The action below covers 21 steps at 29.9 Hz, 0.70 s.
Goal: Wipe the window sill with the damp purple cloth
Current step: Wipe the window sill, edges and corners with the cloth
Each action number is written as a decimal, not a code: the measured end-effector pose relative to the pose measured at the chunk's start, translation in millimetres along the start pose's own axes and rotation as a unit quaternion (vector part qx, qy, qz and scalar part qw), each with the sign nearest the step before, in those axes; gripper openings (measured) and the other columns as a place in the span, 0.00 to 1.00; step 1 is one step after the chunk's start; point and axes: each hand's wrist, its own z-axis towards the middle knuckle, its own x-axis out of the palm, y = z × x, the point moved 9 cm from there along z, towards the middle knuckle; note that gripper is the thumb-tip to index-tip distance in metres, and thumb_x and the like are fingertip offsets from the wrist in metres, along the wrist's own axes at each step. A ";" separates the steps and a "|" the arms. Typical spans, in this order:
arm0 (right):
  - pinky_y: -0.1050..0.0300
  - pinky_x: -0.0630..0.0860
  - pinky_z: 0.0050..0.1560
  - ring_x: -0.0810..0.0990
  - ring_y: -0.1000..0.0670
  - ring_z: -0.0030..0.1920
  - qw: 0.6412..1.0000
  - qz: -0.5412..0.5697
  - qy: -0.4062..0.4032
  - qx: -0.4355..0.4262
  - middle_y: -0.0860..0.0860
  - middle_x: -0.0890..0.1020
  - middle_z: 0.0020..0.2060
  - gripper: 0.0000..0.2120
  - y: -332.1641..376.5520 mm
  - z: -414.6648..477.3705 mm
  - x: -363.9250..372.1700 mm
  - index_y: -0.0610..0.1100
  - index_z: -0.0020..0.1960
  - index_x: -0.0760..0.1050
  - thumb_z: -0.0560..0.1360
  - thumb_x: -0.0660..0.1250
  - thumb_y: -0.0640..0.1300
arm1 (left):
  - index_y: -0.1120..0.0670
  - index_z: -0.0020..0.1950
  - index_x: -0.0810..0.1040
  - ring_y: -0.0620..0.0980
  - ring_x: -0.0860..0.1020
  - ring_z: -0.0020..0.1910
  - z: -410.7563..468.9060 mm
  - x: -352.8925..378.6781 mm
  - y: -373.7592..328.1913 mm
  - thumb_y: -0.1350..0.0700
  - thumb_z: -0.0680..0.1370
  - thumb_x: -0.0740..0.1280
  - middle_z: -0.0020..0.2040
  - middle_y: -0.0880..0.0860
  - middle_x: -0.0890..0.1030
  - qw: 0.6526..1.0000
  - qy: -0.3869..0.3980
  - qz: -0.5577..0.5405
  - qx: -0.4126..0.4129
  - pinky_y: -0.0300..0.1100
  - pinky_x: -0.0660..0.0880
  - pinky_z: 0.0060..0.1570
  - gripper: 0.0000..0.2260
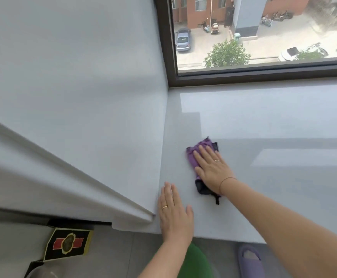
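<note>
The pale grey window sill [273, 121] fills the middle and right of the view. On it, near the left wall, lies the purple cloth [192, 157] with a black edge. My right hand [211, 167] presses flat on the cloth with straight fingers. My left hand [175, 213] rests flat on the bare sill near its front edge, close to the wall corner, apart from the cloth.
A dark window frame [263, 75] borders the sill at the back, with a street and cars outside. The grey side wall [83, 97] stands left. On the floor below are a black and yellow box [68, 243] and a purple slipper [249, 261].
</note>
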 end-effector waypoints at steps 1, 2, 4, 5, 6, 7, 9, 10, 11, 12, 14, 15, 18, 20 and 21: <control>0.52 0.38 0.76 0.38 0.49 0.77 0.999 0.002 0.007 0.042 0.50 0.41 0.78 0.28 -28.4 3.4 -5.2 0.50 0.77 0.41 0.81 0.44 0.56 | 0.58 0.76 0.38 0.53 0.39 0.77 6.3 3.2 -3.1 0.48 0.81 0.53 0.77 0.55 0.37 1.000 0.008 0.008 0.009 0.44 0.36 0.73 0.32; 0.51 0.38 0.76 0.38 0.49 0.77 0.997 0.007 0.010 0.080 0.50 0.41 0.77 0.28 -49.3 5.3 -8.7 0.50 0.77 0.41 0.81 0.44 0.56 | 0.58 0.76 0.37 0.52 0.38 0.76 13.4 4.0 -5.6 0.47 0.81 0.52 0.77 0.55 0.36 1.000 0.009 0.014 0.012 0.44 0.35 0.72 0.32; 0.50 0.38 0.76 0.39 0.47 0.77 0.989 0.016 0.010 0.149 0.49 0.41 0.77 0.28 -65.9 8.0 -10.6 0.49 0.77 0.41 0.81 0.43 0.56 | 0.58 0.76 0.37 0.52 0.37 0.76 26.6 2.3 -10.0 0.48 0.82 0.51 0.77 0.54 0.36 1.000 0.000 0.024 0.003 0.44 0.35 0.72 0.31; 0.49 0.38 0.75 0.39 0.46 0.77 0.985 0.019 0.003 0.174 0.48 0.41 0.77 0.29 -59.8 9.3 -10.7 0.48 0.77 0.41 0.81 0.44 0.55 | 0.58 0.76 0.37 0.52 0.38 0.76 33.0 0.5 -10.8 0.49 0.82 0.50 0.77 0.54 0.36 1.000 -0.004 0.024 -0.005 0.44 0.35 0.73 0.30; 0.48 0.37 0.75 0.39 0.45 0.77 0.984 0.025 -0.005 0.175 0.48 0.41 0.77 0.29 -44.1 11.4 -9.3 0.47 0.77 0.41 0.81 0.44 0.55 | 0.58 0.76 0.38 0.52 0.38 0.77 39.4 -1.2 -10.6 0.50 0.82 0.50 0.78 0.55 0.37 0.999 -0.009 0.026 -0.019 0.44 0.36 0.73 0.29; 0.48 0.36 0.75 0.38 0.44 0.77 0.989 0.034 -0.008 0.144 0.48 0.42 0.78 0.29 -19.7 15.6 -5.9 0.46 0.77 0.42 0.81 0.45 0.54 | 0.59 0.76 0.38 0.52 0.39 0.77 45.5 -2.4 -9.3 0.52 0.82 0.50 0.78 0.55 0.38 0.999 -0.013 0.027 -0.035 0.44 0.37 0.73 0.29; 0.49 0.35 0.74 0.38 0.45 0.77 0.998 0.053 0.014 0.015 0.49 0.43 0.78 0.28 40.2 22.4 3.8 0.48 0.78 0.44 0.81 0.46 0.53 | 0.60 0.76 0.38 0.52 0.39 0.77 56.0 -3.0 -6.6 0.55 0.82 0.49 0.78 0.55 0.39 0.998 -0.014 0.018 -0.055 0.43 0.37 0.73 0.28; 0.50 0.34 0.74 0.38 0.47 0.77 0.997 0.049 0.035 -0.053 0.50 0.44 0.78 0.27 62.9 22.5 8.2 0.49 0.78 0.44 0.81 0.45 0.54 | 0.60 0.76 0.37 0.52 0.39 0.77 59.6 -2.5 -6.0 0.56 0.82 0.49 0.78 0.55 0.39 0.998 -0.013 0.014 -0.059 0.43 0.37 0.74 0.28; 0.51 0.34 0.74 0.38 0.48 0.77 0.992 0.038 0.048 -0.107 0.51 0.44 0.78 0.26 74.0 22.8 10.5 0.51 0.77 0.45 0.81 0.45 0.54 | 0.59 0.76 0.37 0.52 0.39 0.77 61.9 -1.6 -5.8 0.56 0.82 0.49 0.78 0.55 0.39 0.998 -0.013 0.014 -0.059 0.42 0.38 0.74 0.27; 0.51 0.34 0.75 0.39 0.49 0.77 0.987 0.023 0.050 -0.148 0.52 0.44 0.78 0.26 74.3 24.5 10.0 0.52 0.77 0.45 0.81 0.45 0.54 | 0.59 0.76 0.38 0.51 0.39 0.77 63.8 -1.5 -6.0 0.55 0.82 0.49 0.78 0.55 0.39 0.998 -0.018 0.015 -0.057 0.42 0.38 0.74 0.27; 0.52 0.35 0.75 0.39 0.50 0.77 0.985 0.000 0.033 -0.169 0.52 0.44 0.78 0.26 50.5 34.5 3.3 0.52 0.78 0.44 0.81 0.45 0.55 | 0.59 0.77 0.41 0.52 0.41 0.77 66.9 -2.0 -7.6 0.53 0.83 0.50 0.78 0.55 0.42 0.998 -0.027 0.020 -0.054 0.43 0.39 0.74 0.27; 0.52 0.35 0.75 0.38 0.50 0.77 0.989 -0.001 0.021 -0.147 0.52 0.43 0.78 0.27 29.7 43.3 -2.4 0.52 0.78 0.43 0.81 0.44 0.55 | 0.58 0.77 0.42 0.52 0.42 0.77 69.2 -1.8 -8.8 0.51 0.82 0.51 0.78 0.55 0.43 0.998 -0.028 0.019 -0.054 0.43 0.40 0.74 0.28; 0.52 0.37 0.76 0.38 0.50 0.77 1.000 0.005 0.015 -0.016 0.52 0.41 0.78 0.27 -41.0 75.5 -20.2 0.51 0.77 0.41 0.81 0.43 0.55 | 0.57 0.77 0.43 0.52 0.42 0.77 80.6 0.8 -15.2 0.48 0.81 0.53 0.78 0.55 0.43 0.998 -0.019 0.011 -0.058 0.45 0.39 0.74 0.30; 0.50 0.37 0.76 0.38 0.48 0.77 0.997 0.022 0.019 0.065 0.51 0.41 0.78 0.27 -61.9 88.9 -23.9 0.50 0.77 0.41 0.81 0.43 0.54 | 0.58 0.77 0.43 0.53 0.42 0.77 89.5 2.2 -17.7 0.47 0.81 0.54 0.78 0.55 0.42 0.998 -0.016 0.002 -0.065 0.45 0.39 0.74 0.31; 0.49 0.37 0.76 0.38 0.47 0.77 0.995 0.027 0.017 0.094 0.50 0.41 0.78 0.27 -60.3 91.9 -23.7 0.50 0.77 0.41 0.81 0.43 0.54 | 0.58 0.77 0.42 0.52 0.42 0.77 94.1 1.7 -17.9 0.47 0.81 0.54 0.78 0.55 0.42 0.997 -0.020 -0.002 -0.072 0.45 0.39 0.74 0.31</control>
